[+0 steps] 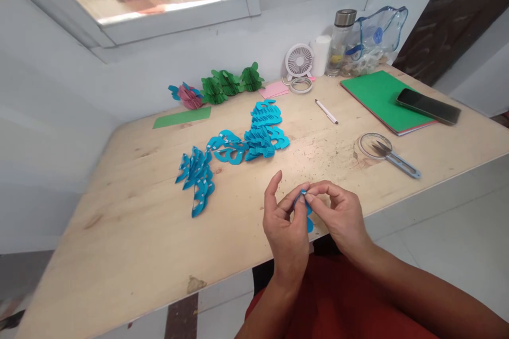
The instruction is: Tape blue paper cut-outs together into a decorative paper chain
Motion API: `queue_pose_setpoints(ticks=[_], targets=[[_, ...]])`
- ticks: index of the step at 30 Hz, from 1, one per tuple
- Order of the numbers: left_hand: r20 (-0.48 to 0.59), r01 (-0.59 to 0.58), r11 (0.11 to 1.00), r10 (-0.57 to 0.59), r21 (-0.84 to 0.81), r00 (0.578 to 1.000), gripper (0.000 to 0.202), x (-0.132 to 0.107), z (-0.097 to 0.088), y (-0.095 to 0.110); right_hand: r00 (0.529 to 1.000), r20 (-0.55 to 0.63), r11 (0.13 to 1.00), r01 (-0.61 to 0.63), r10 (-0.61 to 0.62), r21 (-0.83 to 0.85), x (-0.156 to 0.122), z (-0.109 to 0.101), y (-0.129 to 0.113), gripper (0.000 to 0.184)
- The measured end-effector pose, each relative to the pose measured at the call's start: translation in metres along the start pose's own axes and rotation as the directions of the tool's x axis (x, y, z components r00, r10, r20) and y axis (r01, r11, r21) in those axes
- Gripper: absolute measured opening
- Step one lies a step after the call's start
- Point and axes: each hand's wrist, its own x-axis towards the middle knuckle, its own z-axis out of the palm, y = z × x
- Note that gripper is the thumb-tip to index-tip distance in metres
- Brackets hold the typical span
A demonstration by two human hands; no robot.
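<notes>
Close to the table's front edge, a small folded blue paper piece (309,222) is pinched between both hands. My left hand (287,221) grips it with thumb and index finger, while another finger sticks up. From the right, the thumb and index finger of my right hand (338,212) pinch its top end. Fingers cover much of the piece. Beyond the hands lie cut blue paper shapes: a stacked bunch (260,143), an opened-out pair of loops (228,147) and a zigzag group (196,177) with small white patches.
Thread snips (400,164) rest across a tape roll (376,145) at right. Behind are a pen (326,111), a green folder (377,98) under a phone (429,106), a small fan (299,61), a bottle (338,45) and green paper ornaments (228,83). A green strip (182,117) lies at left.
</notes>
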Motion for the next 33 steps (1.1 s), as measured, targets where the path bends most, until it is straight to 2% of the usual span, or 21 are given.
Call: queue_pose_setpoints(ticks=[6,16,24,33], targets=[[-0.005,-0.024,0.997,0.025,0.072,1.000,0.053,0.0002,0.0004,0.0030,0.999,-0.011,0.999,0.036,-0.036,0.020,0.0009,0.0009,-0.0005,0.008],[-0.019,-0.026,0.999,0.027,0.040,0.999,0.054,0.0002,-0.0014,0.0005,1.000,-0.017,1.000,0.011,-0.010,0.023,-0.0013,0.0011,0.0003,0.008],[-0.046,-0.032,0.995,0.036,0.098,0.998,0.054,0.0008,-0.0003,0.0043,0.997,0.020,0.997,0.071,-0.071,0.021,-0.0027,-0.0008,0.0013,0.010],[-0.094,-0.066,0.990,0.078,0.126,0.993,0.055,0.0037,-0.0003,-0.0002,0.981,0.135,0.987,0.147,-0.138,-0.061,-0.0044,-0.0048,-0.0009,0.021]])
